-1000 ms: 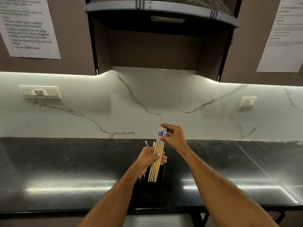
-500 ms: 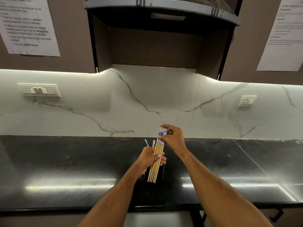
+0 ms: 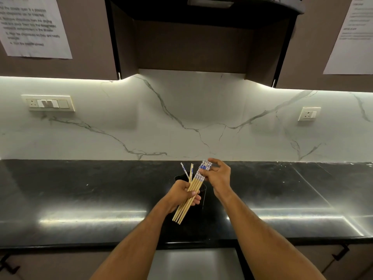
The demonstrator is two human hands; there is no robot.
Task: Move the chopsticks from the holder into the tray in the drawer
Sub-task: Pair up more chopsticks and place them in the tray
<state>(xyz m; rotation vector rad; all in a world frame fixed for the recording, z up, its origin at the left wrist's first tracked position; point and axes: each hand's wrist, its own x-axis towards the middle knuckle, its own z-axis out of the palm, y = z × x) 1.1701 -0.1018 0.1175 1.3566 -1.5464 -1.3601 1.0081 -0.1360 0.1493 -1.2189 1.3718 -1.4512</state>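
A bundle of chopsticks (image 3: 191,190) is shown at the centre of the frame, tilted so that the patterned blue-and-white ends point to the upper right and the plain wooden tips to the lower left. The bundle is gripped about its middle by the left hand (image 3: 182,196), whose fingers are curled round it. The patterned ends are touched by the right hand (image 3: 217,175), whose fingertips are closed lightly on them while the other fingers are spread above. The bundle is held clear of a dark holder (image 3: 198,199), which stands on the black countertop (image 3: 80,199) directly behind and below the hands. Two further chopsticks (image 3: 187,172) are seen standing in the holder, just left of the bundle and leaning apart from one another. A white marbled backsplash (image 3: 181,118) fills the middle band of the frame, with a switch plate (image 3: 48,103) at its left and a socket (image 3: 308,113) at its right. Printed sheets (image 3: 34,27) are fixed to the cabinets at the upper left and upper right.
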